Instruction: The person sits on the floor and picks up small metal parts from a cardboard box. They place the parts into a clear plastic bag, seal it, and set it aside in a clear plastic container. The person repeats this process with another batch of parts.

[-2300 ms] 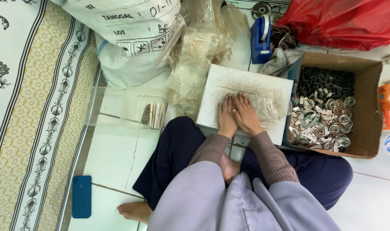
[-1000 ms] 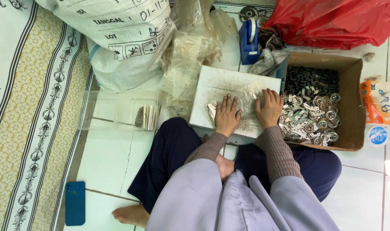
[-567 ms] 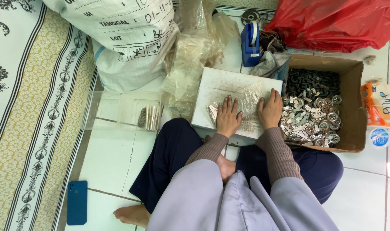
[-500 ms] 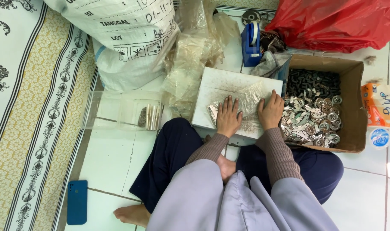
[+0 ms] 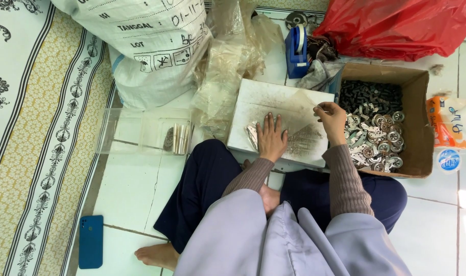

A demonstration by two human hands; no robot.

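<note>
A white board [image 5: 263, 97] lies on my lap and the floor in front of me. My left hand [image 5: 271, 138] presses flat, fingers spread, on a clear plastic bag [image 5: 299, 120] holding small metal parts that rests on the board. My right hand [image 5: 332, 118] pinches the bag's upper right edge and lifts it slightly. Just right of that hand stands an open cardboard box [image 5: 416, 128] filled with several round silver metal parts and dark pieces.
A large white sack [image 5: 141, 41] and crumpled clear plastic bags [image 5: 228, 61] lie behind the board. A blue tape dispenser [image 5: 296, 51], a red plastic bag [image 5: 396, 23], a clear plastic tray [image 5: 136, 133] with metal parts and a blue phone [image 5: 91, 241] are around me. Patterned mat on the left.
My right hand has moved up from the board's right side to the bag's top edge and pinched it. My left hand has flattened on the bag.
</note>
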